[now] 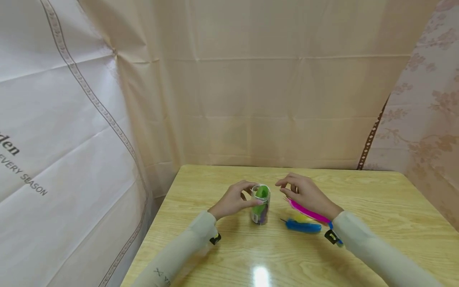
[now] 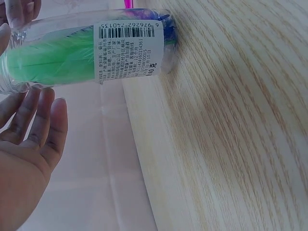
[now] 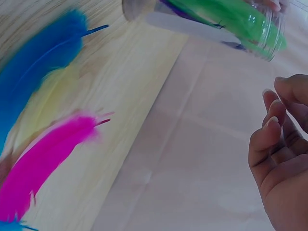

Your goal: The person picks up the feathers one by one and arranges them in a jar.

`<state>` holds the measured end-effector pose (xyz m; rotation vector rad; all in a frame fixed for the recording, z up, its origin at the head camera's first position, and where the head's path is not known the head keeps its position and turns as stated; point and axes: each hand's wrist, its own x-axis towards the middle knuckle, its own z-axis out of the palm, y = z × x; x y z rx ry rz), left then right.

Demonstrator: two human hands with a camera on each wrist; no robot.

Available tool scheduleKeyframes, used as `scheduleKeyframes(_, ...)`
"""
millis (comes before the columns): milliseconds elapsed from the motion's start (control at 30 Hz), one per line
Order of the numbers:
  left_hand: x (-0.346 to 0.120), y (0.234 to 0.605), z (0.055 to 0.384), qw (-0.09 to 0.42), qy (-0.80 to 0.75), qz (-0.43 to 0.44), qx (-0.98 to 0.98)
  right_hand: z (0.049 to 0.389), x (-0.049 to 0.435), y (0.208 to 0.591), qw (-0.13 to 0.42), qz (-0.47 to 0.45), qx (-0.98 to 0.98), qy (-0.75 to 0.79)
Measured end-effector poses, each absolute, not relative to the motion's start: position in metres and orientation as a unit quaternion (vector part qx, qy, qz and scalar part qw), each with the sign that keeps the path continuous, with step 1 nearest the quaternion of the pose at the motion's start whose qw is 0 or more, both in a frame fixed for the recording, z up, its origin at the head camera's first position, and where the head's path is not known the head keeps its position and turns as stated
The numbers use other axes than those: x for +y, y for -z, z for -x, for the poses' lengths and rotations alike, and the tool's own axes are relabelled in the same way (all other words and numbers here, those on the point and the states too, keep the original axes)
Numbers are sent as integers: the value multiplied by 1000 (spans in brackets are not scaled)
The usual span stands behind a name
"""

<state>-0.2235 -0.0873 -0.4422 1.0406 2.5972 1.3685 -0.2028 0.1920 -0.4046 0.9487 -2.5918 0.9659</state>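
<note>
A clear jar (image 1: 256,217) with a barcode label (image 2: 127,48) stands upright on the table. Inside it are a green feather (image 2: 53,60) and a purple-blue one (image 3: 179,8) lower down. My left hand (image 1: 234,199) holds the jar near its mouth, thumb in front and fingers behind. To the right of the jar's mouth, my right hand (image 1: 310,195) hovers with loosely bent fingers and nothing between them. Below that hand lie a pink feather (image 3: 48,161), a pale yellow feather (image 3: 45,106) and a blue feather (image 1: 303,227).
Part of another blue feather (image 3: 12,225) shows beside the pink one, close to my right wrist. The wooden table (image 1: 380,207) has its far edge against a hanging beige cloth (image 1: 251,99). Printed white cloth (image 1: 68,159) hangs at the left, flowered cloth (image 1: 426,131) at the right.
</note>
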Motion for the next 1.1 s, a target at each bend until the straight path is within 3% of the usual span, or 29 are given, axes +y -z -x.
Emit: scheduleKeyframes(1100, -87, 444, 224, 22, -446, -331, 832, 188, 255, 439, 121, -262, -905, -312)
